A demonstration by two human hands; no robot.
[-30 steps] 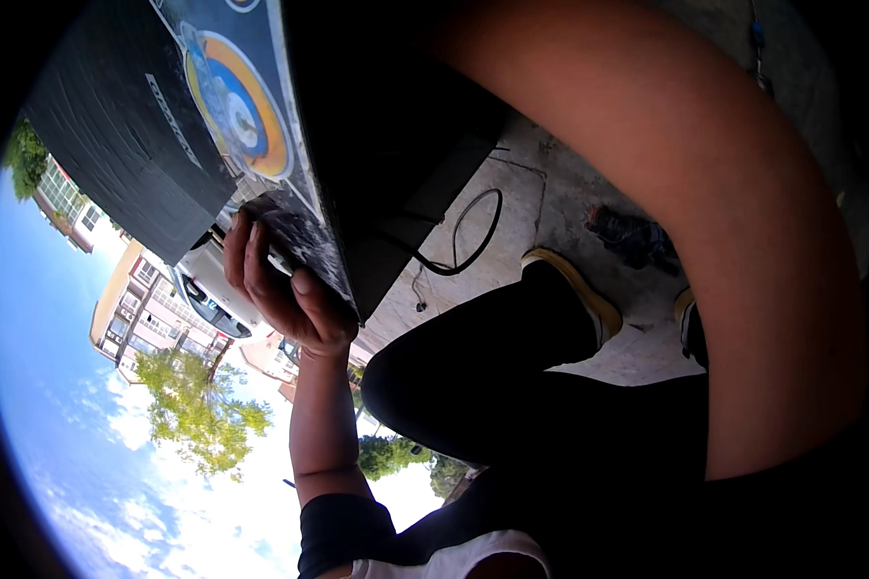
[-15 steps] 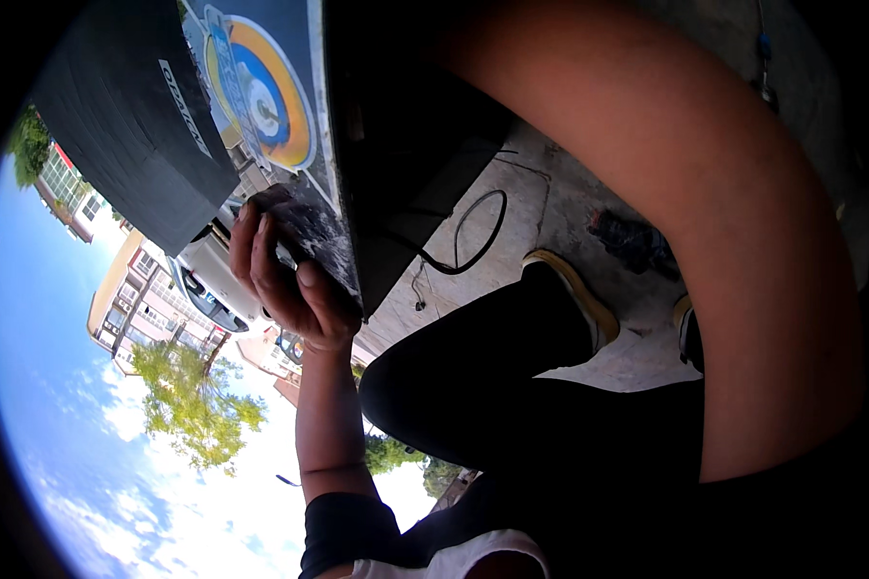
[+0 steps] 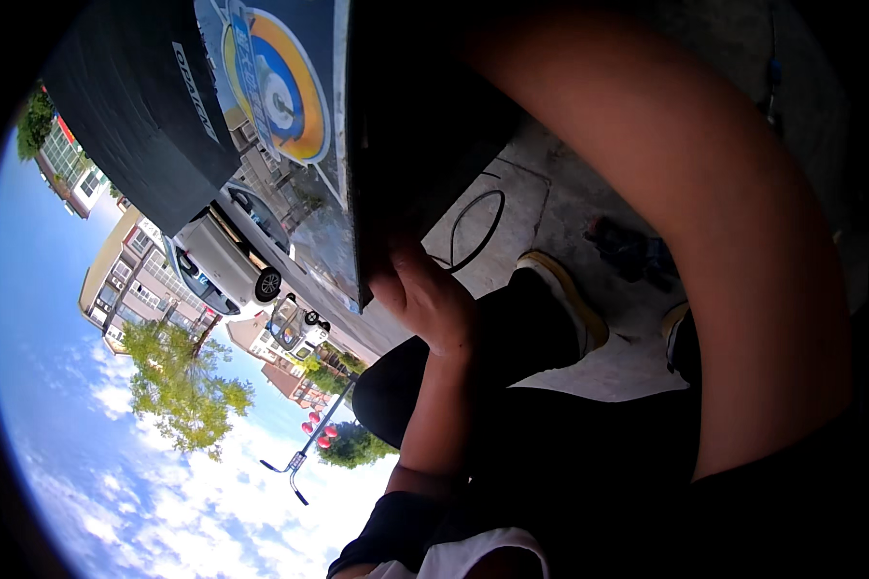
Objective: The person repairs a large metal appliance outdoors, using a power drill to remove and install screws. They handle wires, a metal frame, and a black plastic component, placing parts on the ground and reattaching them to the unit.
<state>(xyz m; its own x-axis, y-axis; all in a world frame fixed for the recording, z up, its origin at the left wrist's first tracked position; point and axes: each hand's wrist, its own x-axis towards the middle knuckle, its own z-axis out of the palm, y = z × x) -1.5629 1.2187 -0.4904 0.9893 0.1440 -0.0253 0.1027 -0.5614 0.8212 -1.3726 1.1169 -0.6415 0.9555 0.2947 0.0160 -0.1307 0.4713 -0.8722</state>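
Note:
My left hand (image 3: 423,294) is at the lower corner of a dark panel (image 3: 355,145), on its shadowed inner side. Its thumb side shows near the panel's edge, while the other fingers are lost in the dark, so their grip cannot be made out. The panel's glossy outer face (image 3: 314,217) mirrors the surroundings and bears a round yellow, blue and white sticker (image 3: 285,87). My right forearm (image 3: 676,164) curves across the upper right and reaches into the black space behind the panel. The right hand itself is hidden there.
A black cable (image 3: 492,232) loops over the concrete floor (image 3: 589,376). Beyond it lies a dark crumpled item (image 3: 632,253). My bent leg and shoe (image 3: 570,299) are close by. A matte black sheet (image 3: 135,106) stands at upper left; parked cars (image 3: 224,259) and buildings are farther off.
My left hand has come off the panel's glossy outer face and moved right, round to its dark inner side. The right arm has hardly moved, and the view has shifted slightly.

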